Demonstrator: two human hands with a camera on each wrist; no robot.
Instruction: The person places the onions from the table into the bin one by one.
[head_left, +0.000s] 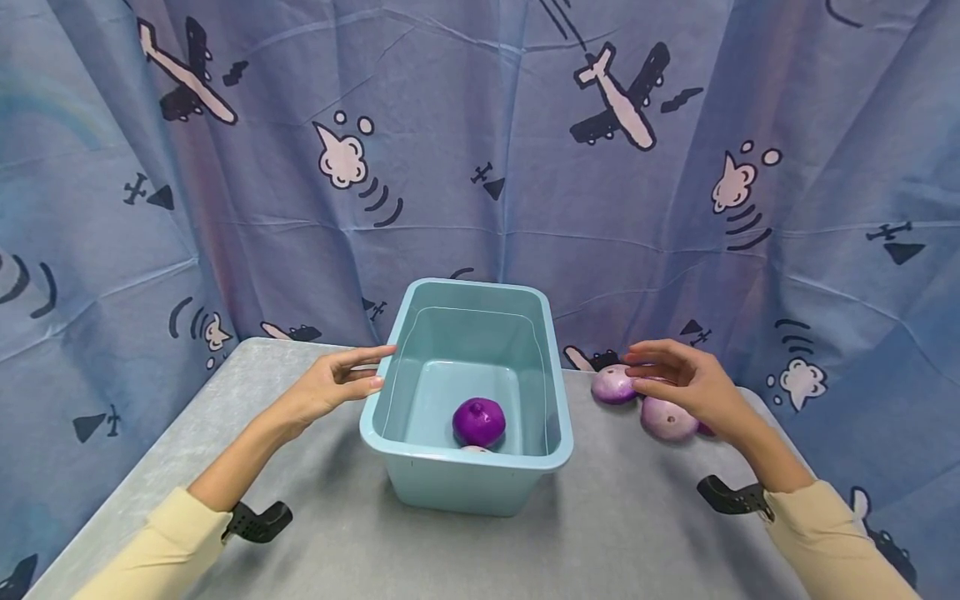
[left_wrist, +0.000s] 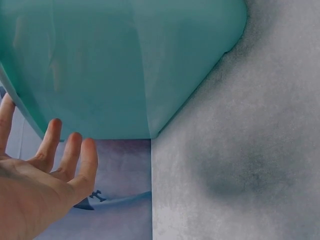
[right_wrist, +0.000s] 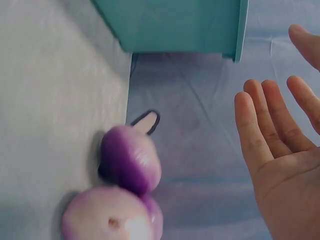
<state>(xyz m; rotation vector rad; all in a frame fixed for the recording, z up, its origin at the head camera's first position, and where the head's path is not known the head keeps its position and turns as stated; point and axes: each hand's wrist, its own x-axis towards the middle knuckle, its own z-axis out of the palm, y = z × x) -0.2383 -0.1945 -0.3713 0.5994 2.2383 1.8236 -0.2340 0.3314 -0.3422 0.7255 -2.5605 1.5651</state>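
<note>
**Two open hands beside a blue bin, onions inside it and to its right**

The curtain (head_left: 480, 167), printed with aeroplanes, hangs behind the bin and closes the scene on all sides. The grey counter (head_left: 637, 533) carries everything. In its middle stands the light blue bin (head_left: 555, 454), an open plastic tub, and it serves here as the landmark.

The left hand (head_left: 333, 387) is at the left rim of the bin. Its fingers are straight and a little spread, and they hold nothing; the left wrist view shows them just beside the wall, probably to steady the tub, though contact is not clear.

The right hand (head_left: 686, 383) hovers to the right of the bin, above the loose onions. Its fingers are relaxed and apart, palm open in the right wrist view, gripping nothing.

Inside the bin, on the floor near the front wall, lies a dark purple onion (head_left: 478, 421). Right of the bin, on the counter, lie a pale onion (head_left: 613, 385) and a second pale onion (head_left: 667, 418), close together.
</note>
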